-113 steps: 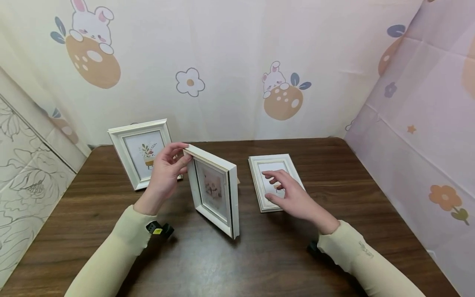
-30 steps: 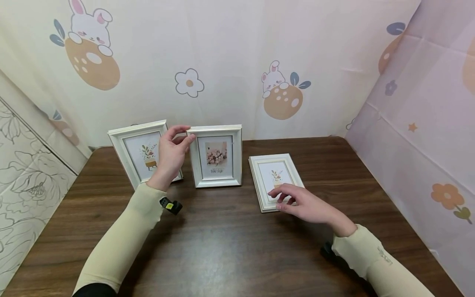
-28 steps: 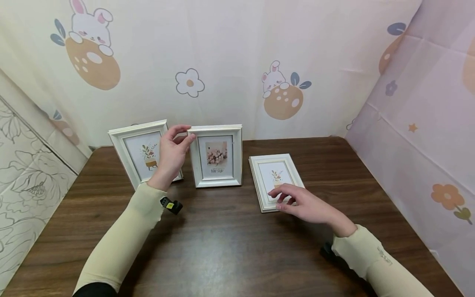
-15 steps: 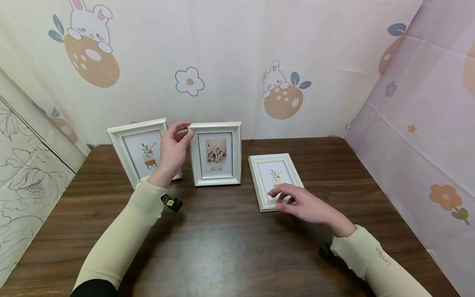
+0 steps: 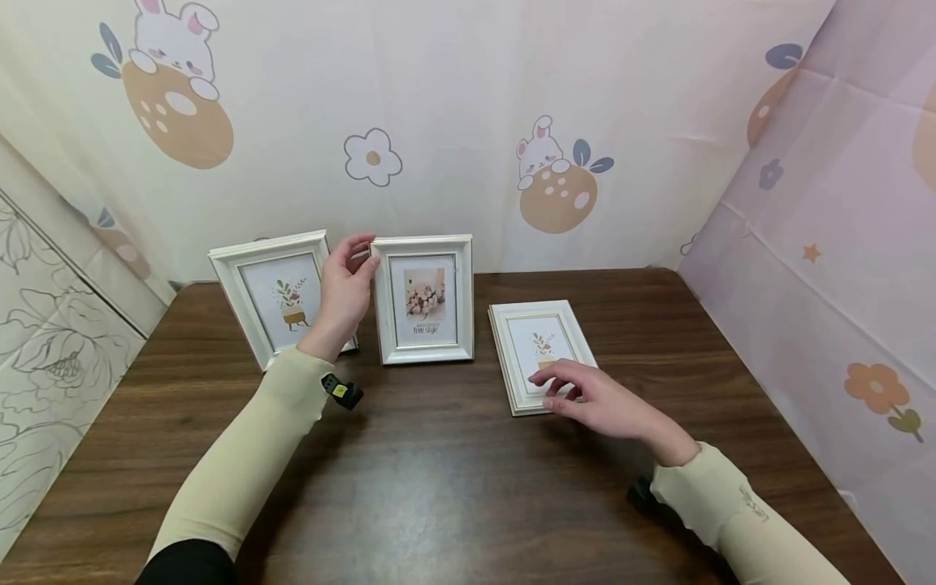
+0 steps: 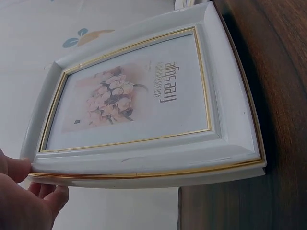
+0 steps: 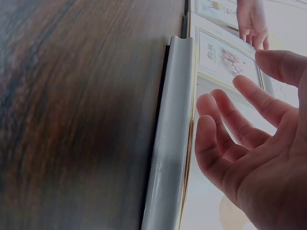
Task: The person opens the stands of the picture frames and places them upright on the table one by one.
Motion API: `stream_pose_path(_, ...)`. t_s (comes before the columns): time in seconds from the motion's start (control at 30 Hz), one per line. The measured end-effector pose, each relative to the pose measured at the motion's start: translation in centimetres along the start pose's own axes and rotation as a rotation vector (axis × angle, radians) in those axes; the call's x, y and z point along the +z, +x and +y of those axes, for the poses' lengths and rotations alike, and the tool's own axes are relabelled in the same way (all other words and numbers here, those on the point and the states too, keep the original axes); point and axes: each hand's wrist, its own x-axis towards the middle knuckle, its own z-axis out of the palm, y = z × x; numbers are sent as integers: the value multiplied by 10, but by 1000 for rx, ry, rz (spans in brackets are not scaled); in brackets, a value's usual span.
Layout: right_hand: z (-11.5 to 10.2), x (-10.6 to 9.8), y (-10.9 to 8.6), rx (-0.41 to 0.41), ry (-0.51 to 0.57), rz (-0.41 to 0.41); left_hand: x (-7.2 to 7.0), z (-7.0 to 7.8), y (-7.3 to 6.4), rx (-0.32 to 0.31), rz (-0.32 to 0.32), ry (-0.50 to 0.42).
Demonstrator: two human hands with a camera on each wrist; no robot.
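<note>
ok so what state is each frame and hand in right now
Left frame: standing upright, picture facing the person, partly hidden behind the left arm.
Middle frame: upright, picture facing the person, held at its upper left corner.
Right frame: lying flat on the table, picture up.
Left hand: pinching the middle frame's corner.
Right hand: holding nothing, fingers loosely bent.

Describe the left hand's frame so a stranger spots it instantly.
On the brown table, before the printed curtain, find the middle white frame, its upper left corner pinched by the left hand. It alone shows a pink flower photo above "free style"; the left frame and right frame show drawn leafy sprigs.
</note>
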Motion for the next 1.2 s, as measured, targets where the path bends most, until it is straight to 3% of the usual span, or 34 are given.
stream_pose_path(0.2, -1, -1, 0, 2, 5, 4, -4, -3, 3, -11, -49, 47)
stream_pose_path(0.43, 1, -2, -1, -19, 0, 18, -6, 1, 4, 31, -137, 120)
stream_pose_path(0.7, 3, -8, -7, 6, -30, 56, -9, 9, 0, 91, -139, 178)
stream_pose_path(0.97, 4, -13, -10, 15, -63, 73, -12, 15, -7, 205, -65, 199)
stream_pose_path(1.2, 5, -22, -12, 24, -89, 103, -17, 20, -19, 182, -112, 203)
